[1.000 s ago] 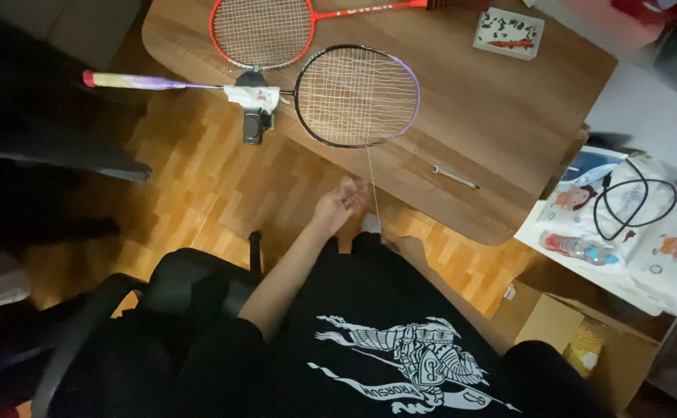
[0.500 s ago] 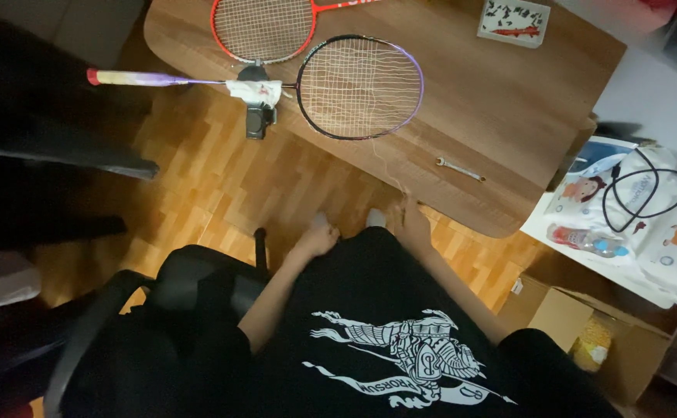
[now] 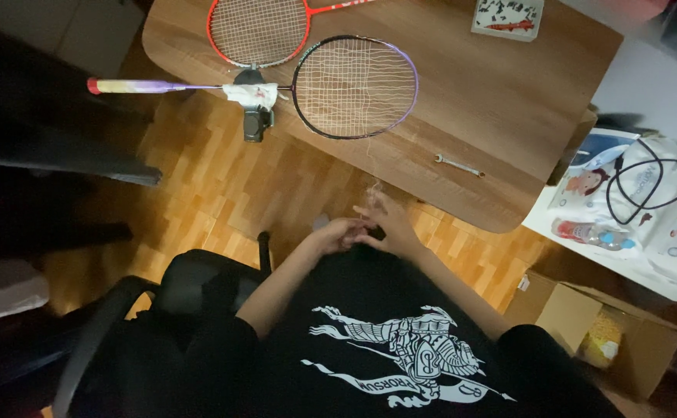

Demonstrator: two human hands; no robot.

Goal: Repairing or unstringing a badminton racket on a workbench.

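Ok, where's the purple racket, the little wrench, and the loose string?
purple racket [image 3: 354, 87], head view, on the strung face.
wrench [image 3: 459, 165], head view, on the middle of its shaft.
loose string [image 3: 372, 166], head view, on the strand hanging below the racket toward the hands.

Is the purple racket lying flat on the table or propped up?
Flat: the purple racket lies head-down on the table, handle overhanging the edge.

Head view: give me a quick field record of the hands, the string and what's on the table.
left hand: meets right hand, fingers bent around string
right hand: fingers spread, at string end
string: thin, hangs from purple racket to hands
purple racket: flat on table, clamped at throat
clamp: black, at table edge
red racket: flat, behind purple racket
wrench: near table edge
table: wood
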